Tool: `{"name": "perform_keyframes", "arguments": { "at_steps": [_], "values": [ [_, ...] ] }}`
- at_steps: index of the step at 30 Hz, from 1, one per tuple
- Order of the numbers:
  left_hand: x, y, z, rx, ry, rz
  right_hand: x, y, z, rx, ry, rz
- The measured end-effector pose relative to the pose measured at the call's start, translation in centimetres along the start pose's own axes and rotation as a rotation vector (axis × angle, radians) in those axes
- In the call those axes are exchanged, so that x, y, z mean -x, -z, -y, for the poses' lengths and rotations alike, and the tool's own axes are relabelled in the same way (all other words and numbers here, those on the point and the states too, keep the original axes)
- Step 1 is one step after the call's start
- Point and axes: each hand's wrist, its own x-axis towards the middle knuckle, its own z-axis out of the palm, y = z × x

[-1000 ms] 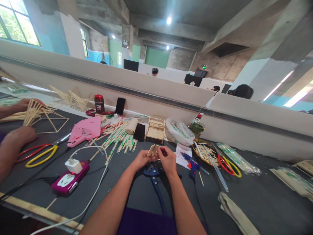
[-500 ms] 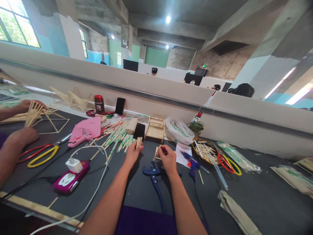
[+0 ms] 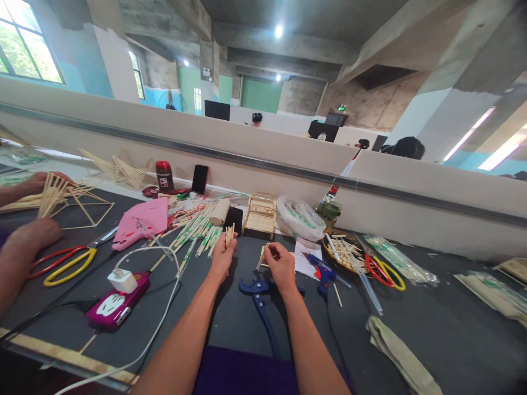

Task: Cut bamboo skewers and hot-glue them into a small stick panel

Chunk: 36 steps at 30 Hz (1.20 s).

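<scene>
My left hand (image 3: pixel 223 257) grips a small bundle of short wooden sticks (image 3: pixel 229 235), held upright over the dark table. My right hand (image 3: pixel 280 265) pinches one or two short sticks (image 3: pixel 262 255) a little to the right. Just below both hands lies a blue cutter (image 3: pixel 259 299) on the table. Behind them stands a small stick-built model (image 3: pixel 261 213), next to a black phone (image 3: pixel 233 218) and a spread of wrapped chopsticks (image 3: pixel 198 227).
A blue glue gun (image 3: pixel 321 271), a basket of sticks (image 3: pixel 343 250) and red-yellow scissors (image 3: pixel 384 272) lie to the right. At left are a pink power bank with charger (image 3: pixel 116 299), a pink cloth (image 3: pixel 141 220), scissors (image 3: pixel 66 260) and another person's hands (image 3: pixel 28 236) on a stick frame.
My hands, together on one bundle a second ago, have parted: the left took most sticks leftward and raised them, the right keeps a few.
</scene>
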Motion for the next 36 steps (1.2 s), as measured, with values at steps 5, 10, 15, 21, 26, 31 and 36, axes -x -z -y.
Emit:
{"name": "perform_keyframes", "arguments": {
  "at_steps": [5,10,15,21,26,31,36],
  "values": [
    [0.3,-0.4,0.3,-0.335,-0.001,0.043,0.0,-0.1,-0.2,-0.011,0.001,-0.015],
    [1.6,-0.1,-1.1,-0.985,0.049,0.097,-0.1,0.0,0.0,-0.028,-0.008,-0.006],
    [2.3,0.6,-2.3,-1.278,0.137,0.181,0.0,0.1,-0.1,0.004,0.0,-0.011],
    [2.2,0.7,-2.6,-1.305,0.071,0.159,0.1,0.0,-0.1,-0.021,0.01,-0.036],
    [2.0,-0.2,-3.0,-0.845,-0.225,0.118,0.1,-0.1,1.6,-0.213,-0.054,-0.084],
    [2.2,-1.8,-3.1,-0.227,-0.177,0.332,0.3,-0.3,2.7,-0.224,-0.04,-0.015],
    [2.1,-2.0,-2.4,-0.003,-0.034,0.398,0.5,-0.9,2.2,-0.026,0.118,0.03]
  ]
}}
